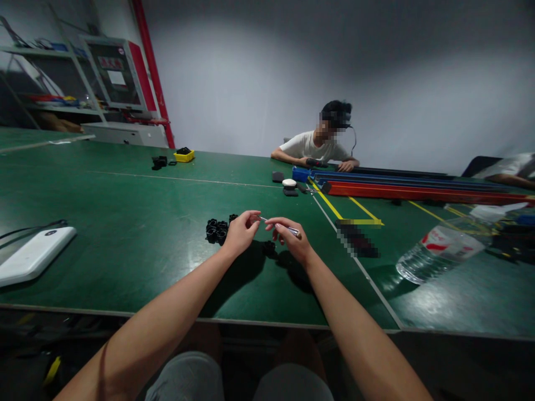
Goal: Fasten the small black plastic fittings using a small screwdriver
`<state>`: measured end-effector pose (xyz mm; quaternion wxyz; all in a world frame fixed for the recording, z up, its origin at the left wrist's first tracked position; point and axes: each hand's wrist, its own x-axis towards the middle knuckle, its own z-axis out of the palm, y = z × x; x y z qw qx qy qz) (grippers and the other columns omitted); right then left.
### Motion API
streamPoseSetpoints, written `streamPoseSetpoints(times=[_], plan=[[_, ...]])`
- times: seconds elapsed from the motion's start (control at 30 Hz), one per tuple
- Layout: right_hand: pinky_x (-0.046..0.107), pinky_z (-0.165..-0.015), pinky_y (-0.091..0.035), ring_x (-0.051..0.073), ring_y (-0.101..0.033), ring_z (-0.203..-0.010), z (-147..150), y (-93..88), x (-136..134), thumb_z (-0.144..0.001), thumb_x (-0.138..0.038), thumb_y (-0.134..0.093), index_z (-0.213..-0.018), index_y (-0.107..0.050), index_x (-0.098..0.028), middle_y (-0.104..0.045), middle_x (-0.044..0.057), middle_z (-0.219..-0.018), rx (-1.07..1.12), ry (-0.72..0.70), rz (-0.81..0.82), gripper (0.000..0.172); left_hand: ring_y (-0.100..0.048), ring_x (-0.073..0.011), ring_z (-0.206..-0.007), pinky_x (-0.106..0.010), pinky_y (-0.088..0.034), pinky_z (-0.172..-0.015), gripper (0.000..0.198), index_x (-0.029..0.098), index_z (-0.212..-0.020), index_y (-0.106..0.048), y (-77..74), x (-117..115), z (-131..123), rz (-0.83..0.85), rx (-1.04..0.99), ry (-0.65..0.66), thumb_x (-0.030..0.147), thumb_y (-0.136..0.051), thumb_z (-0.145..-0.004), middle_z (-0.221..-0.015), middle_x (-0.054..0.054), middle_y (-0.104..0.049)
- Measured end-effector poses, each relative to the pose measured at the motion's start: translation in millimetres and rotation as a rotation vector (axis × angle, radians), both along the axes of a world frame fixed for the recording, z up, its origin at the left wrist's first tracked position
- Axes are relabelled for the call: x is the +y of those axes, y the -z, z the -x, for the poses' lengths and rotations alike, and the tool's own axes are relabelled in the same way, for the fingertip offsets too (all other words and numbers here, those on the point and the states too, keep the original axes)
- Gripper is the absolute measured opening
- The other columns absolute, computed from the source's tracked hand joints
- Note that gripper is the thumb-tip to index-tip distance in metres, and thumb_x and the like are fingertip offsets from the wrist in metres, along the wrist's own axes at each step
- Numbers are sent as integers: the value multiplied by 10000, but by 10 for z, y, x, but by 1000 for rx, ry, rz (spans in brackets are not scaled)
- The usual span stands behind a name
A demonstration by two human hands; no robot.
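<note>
Thin tool (295,231) is partly hidden in our right hand (301,248), which grips it over the green table (137,234). It looks shiny and points to nine o'clock, towards our left hand (241,231), whose fingers bend; we can't tell if they hold anything.

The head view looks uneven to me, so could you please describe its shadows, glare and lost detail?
Head view: dark shadows from the left forearm and right hand fall on the green table; head view: glare whitens the table below the bottle; head view: the small black parts by the left hand show little detail; head view: mosaic blocks cover a dark item.
</note>
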<state>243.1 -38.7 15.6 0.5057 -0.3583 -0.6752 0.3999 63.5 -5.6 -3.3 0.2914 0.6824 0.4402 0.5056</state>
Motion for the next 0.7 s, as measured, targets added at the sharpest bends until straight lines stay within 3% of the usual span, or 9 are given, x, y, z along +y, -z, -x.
streamPoseSetpoints(times=[0.33, 0.7], plan=[[236, -492, -399, 129, -565, -618, -8, -2, -10, -850, -408, -579, -961, -731, -189, -701, 55, -847, 27, 3, -13, 289, -692, -184, -844, -305, -520, -821, 259, 184, -1087, -696, -31, -12, 4, 9, -17, -15, 164, -634, -836, -938, -62, -750], [235, -475, -379, 134, -562, -603, -21, -16, -17, -843, -401, -579, -941, -738, -182, -702, 58, -809, 35, -9, -9, 288, -656, -165, -738, -266, -483, -704, 206, 191, -996, -730, -55, -28, 22, -23, 45, -27, 171, -618, -824, -837, -40, -739]])
